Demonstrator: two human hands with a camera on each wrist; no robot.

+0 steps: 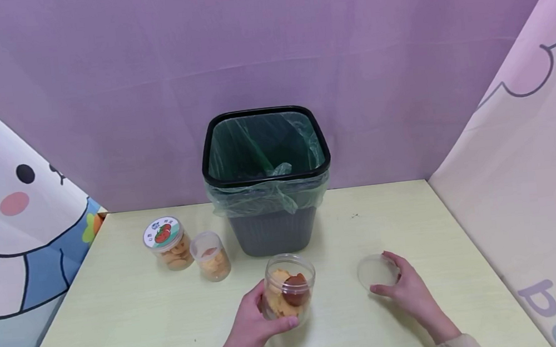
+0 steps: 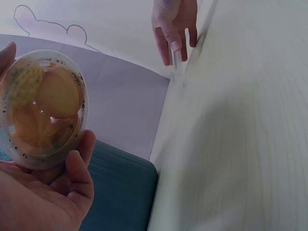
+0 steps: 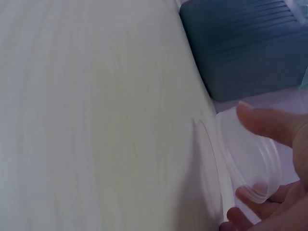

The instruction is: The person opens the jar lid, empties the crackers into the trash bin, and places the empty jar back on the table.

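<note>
Head view looks down; closer wrist views share the bin [image 2: 122, 187].

Room to pass lies between jar [image 1: 288, 292] and lid [image 1: 375, 273], while the bin [image 1: 272, 232] blocks the back and 2 tubs [image 1: 215, 264] its left.

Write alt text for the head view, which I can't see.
The left hand grips an open clear jar of cookies in front of a bag-lined trash bin; the right hand holds a clear lid. Left of the bin stand a lidded jar and a smaller container, both holding cookies.
</note>
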